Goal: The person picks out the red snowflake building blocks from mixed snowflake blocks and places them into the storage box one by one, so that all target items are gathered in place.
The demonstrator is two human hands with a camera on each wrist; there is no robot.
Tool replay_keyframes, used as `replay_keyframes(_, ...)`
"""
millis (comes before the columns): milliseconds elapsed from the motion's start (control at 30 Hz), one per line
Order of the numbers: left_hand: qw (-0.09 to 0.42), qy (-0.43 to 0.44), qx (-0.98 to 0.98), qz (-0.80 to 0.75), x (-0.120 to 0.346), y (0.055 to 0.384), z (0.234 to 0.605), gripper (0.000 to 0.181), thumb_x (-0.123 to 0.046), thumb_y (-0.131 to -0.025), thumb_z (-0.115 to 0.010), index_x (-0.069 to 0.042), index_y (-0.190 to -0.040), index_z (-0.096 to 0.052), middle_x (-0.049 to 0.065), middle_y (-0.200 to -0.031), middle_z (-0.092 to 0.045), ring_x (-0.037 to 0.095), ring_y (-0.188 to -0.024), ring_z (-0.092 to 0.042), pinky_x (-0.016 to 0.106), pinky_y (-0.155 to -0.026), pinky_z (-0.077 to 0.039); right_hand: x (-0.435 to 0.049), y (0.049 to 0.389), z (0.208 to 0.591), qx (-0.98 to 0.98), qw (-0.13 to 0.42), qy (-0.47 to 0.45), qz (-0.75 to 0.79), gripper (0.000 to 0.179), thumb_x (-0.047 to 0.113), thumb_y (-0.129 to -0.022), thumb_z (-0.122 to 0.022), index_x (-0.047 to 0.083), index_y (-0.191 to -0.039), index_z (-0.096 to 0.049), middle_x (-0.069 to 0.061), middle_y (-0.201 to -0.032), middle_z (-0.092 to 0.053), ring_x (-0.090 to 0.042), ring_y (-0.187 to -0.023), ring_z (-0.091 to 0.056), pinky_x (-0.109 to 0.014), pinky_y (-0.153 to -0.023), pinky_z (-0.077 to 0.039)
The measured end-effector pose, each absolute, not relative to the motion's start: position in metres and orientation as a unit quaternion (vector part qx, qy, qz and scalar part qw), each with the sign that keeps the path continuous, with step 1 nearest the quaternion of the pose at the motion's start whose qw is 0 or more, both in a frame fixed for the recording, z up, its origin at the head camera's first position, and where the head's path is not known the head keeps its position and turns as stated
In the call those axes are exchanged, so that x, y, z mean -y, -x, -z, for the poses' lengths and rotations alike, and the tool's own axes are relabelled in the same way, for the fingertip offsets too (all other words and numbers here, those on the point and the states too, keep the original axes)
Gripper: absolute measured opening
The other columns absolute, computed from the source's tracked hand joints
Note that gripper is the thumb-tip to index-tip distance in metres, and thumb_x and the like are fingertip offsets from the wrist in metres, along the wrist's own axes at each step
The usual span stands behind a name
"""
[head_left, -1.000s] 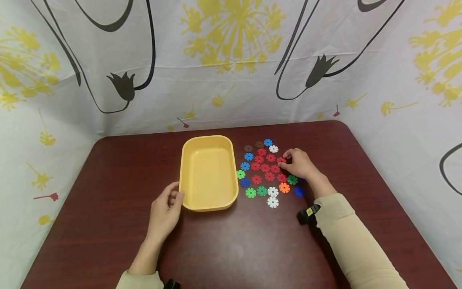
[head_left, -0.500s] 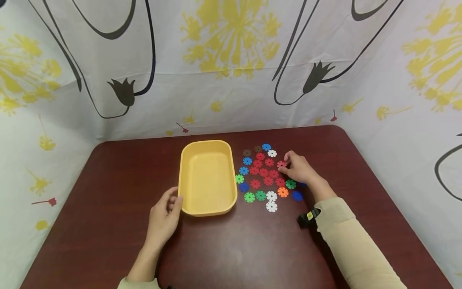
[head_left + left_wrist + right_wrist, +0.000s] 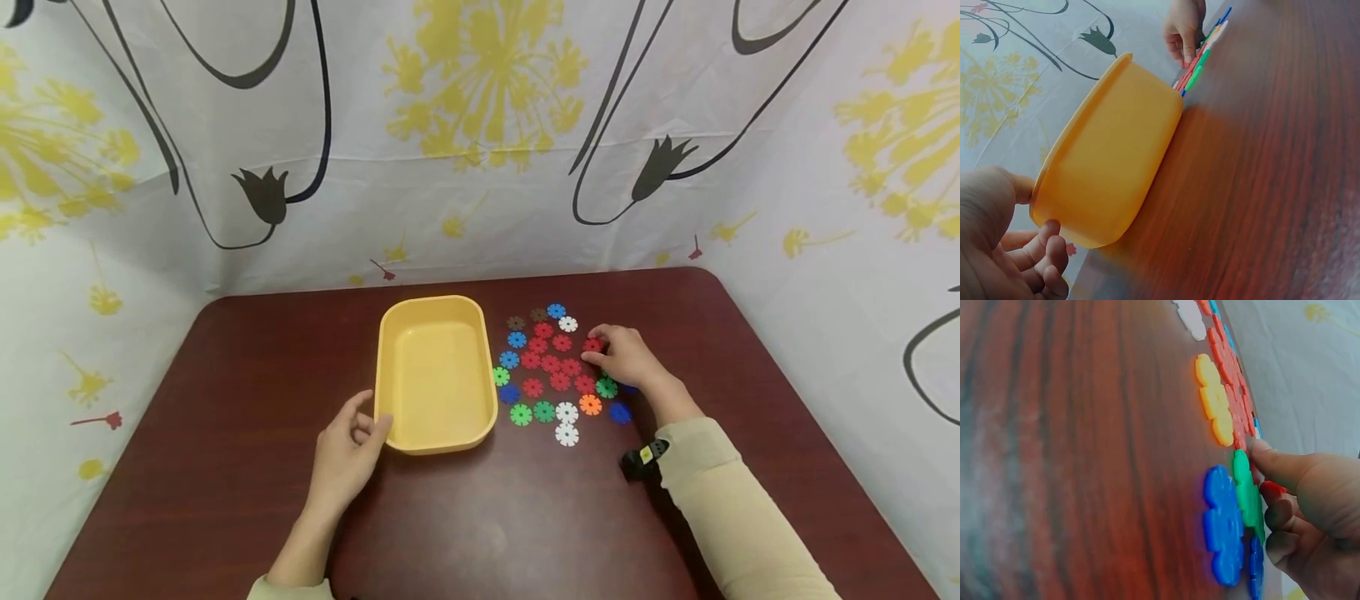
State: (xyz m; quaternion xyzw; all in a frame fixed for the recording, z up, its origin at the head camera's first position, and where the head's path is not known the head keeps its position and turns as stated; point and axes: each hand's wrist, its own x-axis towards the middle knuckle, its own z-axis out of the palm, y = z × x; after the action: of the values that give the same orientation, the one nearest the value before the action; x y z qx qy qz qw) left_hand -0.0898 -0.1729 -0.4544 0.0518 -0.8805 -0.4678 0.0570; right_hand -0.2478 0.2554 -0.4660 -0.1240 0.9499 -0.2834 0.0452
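Note:
A yellow plastic tray [image 3: 437, 375] stands on the table, and my left hand [image 3: 351, 450] holds its near left corner. In the left wrist view, the thumb [image 3: 1021, 189] is at the rim and the fingers curl near the outer wall. My right hand [image 3: 626, 360] is at the right side of a spread of notched plastic discs. Between its thumb and fingers is a red disc [image 3: 592, 344], partly covered by the fingers. More red discs [image 3: 551, 364] lie flat to its left. Close below the right hand is a green disc [image 3: 607, 387].
Around the red discs lie blue [image 3: 620, 413], orange [image 3: 590, 405], white [image 3: 567, 435], brown [image 3: 515, 322] and light green discs [image 3: 521, 415]. The dark wooden table [image 3: 480, 525] meets a patterned cloth [image 3: 480, 217] at the back and sides.
The right hand and its red disc have shifted slightly right, away from the other red discs. The left hand stays at the tray. The head view has tilted up a little.

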Motion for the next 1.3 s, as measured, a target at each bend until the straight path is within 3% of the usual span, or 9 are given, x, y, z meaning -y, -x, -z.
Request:
replay_keyframes(267, 0.067, -0.057, 0.867, 0.491, 0.171, 0.093, 0.452, 0.049, -0.02, -0.098, -0.068, 0.002, -0.14, -0.056, 0.003, -0.074, -0.064, 0.012, -0.062, -0.055, 0.021, -0.06, -0.046, -0.253, 0.25, 0.463, -0.949, -0.01, 0.133, 0.285, 0.038, 0.026, -0.093, -0.076, -0.004, -0.115, -0.067, -0.016, -0.095, -0.068, -0.027, -0.078, -0.058, -0.04, -0.071, -0.053)
replay_keyframes(633, 0.067, -0.063, 0.843, 0.53, 0.17, 0.094, 0.45, 0.044, -0.015, -0.098, -0.068, 0.002, -0.138, -0.058, 0.006, -0.073, -0.063, 0.013, -0.059, -0.057, 0.021, -0.057, -0.047, -0.237, 0.251, 0.45, -0.937, -0.057, 0.147, 0.313, 0.04, 0.03, -0.093, -0.076, 0.0, -0.118, -0.067, -0.01, -0.084, -0.062, -0.023, -0.07, -0.055, -0.036, -0.062, -0.048)
replay_keyframes(1300, 0.063, -0.055, 0.845, 0.529, 0.169, 0.091, 0.453, 0.044, -0.016, -0.099, -0.067, 0.001, -0.138, -0.058, 0.004, -0.073, -0.064, 0.014, -0.059, -0.057, 0.022, -0.057, -0.047, -0.214, 0.246, 0.445, -0.917, -0.059, 0.16, 0.361, 0.042, 0.03, -0.091, -0.078, 0.002, -0.12, -0.067, -0.004, -0.08, -0.06, -0.02, -0.069, -0.058, -0.035, -0.063, -0.051)
